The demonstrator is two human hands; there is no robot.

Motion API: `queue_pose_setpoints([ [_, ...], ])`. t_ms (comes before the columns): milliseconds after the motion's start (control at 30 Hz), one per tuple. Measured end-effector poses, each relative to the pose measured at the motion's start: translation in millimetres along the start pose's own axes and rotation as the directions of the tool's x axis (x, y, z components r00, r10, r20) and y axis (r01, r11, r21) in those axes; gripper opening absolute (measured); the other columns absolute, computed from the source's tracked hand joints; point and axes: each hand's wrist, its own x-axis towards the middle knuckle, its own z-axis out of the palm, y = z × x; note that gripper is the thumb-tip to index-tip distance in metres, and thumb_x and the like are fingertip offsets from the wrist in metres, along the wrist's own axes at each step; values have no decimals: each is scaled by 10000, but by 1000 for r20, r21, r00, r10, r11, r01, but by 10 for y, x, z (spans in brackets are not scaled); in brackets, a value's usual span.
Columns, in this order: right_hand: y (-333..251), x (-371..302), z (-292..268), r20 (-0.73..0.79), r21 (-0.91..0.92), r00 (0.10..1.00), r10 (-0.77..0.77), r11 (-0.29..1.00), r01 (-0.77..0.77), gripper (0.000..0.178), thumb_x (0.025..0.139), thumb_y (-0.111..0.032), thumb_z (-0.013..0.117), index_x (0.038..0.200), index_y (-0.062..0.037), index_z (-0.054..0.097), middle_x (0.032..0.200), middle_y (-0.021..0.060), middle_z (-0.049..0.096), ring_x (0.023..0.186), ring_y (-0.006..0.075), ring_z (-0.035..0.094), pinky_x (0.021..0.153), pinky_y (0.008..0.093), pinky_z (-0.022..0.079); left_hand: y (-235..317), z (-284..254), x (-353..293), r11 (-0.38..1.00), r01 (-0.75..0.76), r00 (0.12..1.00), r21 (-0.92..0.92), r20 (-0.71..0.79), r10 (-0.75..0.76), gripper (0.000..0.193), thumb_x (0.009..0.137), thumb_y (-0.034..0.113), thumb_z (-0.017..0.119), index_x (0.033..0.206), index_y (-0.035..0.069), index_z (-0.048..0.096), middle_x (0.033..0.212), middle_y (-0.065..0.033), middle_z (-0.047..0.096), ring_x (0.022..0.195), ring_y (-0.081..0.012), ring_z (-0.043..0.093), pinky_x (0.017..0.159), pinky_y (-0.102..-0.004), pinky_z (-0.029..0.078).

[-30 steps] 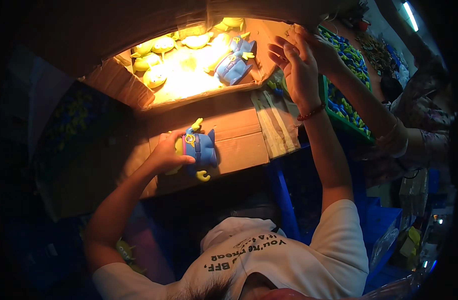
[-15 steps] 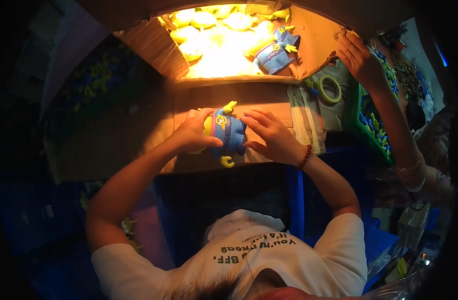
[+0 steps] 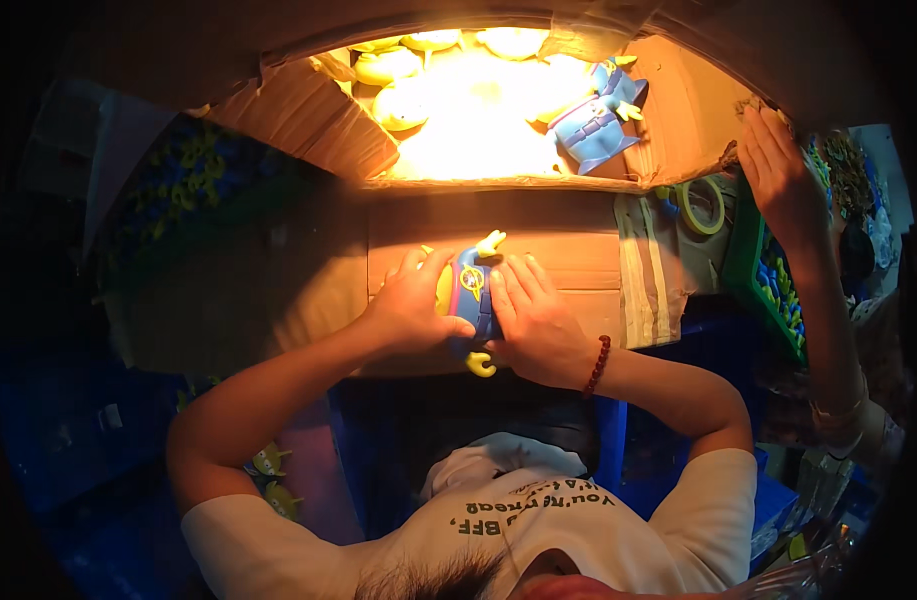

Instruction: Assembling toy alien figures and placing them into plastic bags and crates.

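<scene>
- Blue and yellow plastic makes up the small toy figure [image 3: 471,296], pressed between both of the person's hands against the near side wall of a big cardboard box [image 3: 538,250], a little left of the scene's middle.
- The left hand [image 3: 410,305] wraps the figure's left side, fingers curled round it and thumb on top.
- The right hand [image 3: 534,322] lies flatter on the figure's right side, fingers stretched up along it, closing it in from that side; a red bead bracelet [image 3: 596,366] sits on that wrist.
- One yellow arm of the toy sticks up above the fingers, another pokes out below the palms.
- Farther off, the open top of the box glows under strong light, holding pale yellow-green toy heads [image 3: 403,100] at the left and another blue figure [image 3: 596,122] lying at the right.
- Just right of the box hangs a roll of tape [image 3: 700,205] beside a green crate [image 3: 753,265] of small blue and green toys.
- Another person's hand [image 3: 781,170] rests flat on the box's far right flap.
</scene>
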Motion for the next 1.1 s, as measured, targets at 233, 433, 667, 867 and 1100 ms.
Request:
queue_pose_setpoints([
  [233,16,33,75,-41,20,999,-17,1000,18,885,647,-276,843,1279,204,452,1255,382,527,1245,499,497,1130,572,346,12,8,-98,998,-35,999,-44,-18,34,894,683,312,908,1435,120,463,1323,-239,494,1219,-451,516,1019,-500,457],
  [433,187,76,32,-12,86,999,49,995,-48,830,607,-341,879,1210,97,515,1052,220,600,1084,377,580,1066,492,393,-68,-81,193,995,-70,995,-69,65,74,921,631,325,936,1412,125,493,1281,-249,512,1196,-393,561,1021,-437,469],
  [667,155,121,76,64,-14,997,31,999,-30,718,589,-354,898,1070,54,555,973,176,612,992,343,595,939,439,438,-80,-44,148,996,-42,993,-83,105,51,963,624,325,951,1425,84,474,1300,-234,513,1252,-381,512,1085,-447,418],
  [867,276,129,148,52,31,998,-40,999,39,825,598,-451,896,1144,64,554,938,178,633,942,332,613,934,424,428,3,-54,110,999,-27,992,-40,126,31,975,621,332,949,1441,112,470,1301,-236,490,1269,-385,487,1091,-442,415],
  [1100,88,62,52,-94,-79,996,1,997,-8,837,656,-386,842,1283,65,520,1048,186,601,1051,348,580,992,507,399,-81,-101,123,999,-29,996,-14,83,30,980,621,312,952,1451,146,458,1280,-232,473,1212,-376,535,1057,-426,445],
])
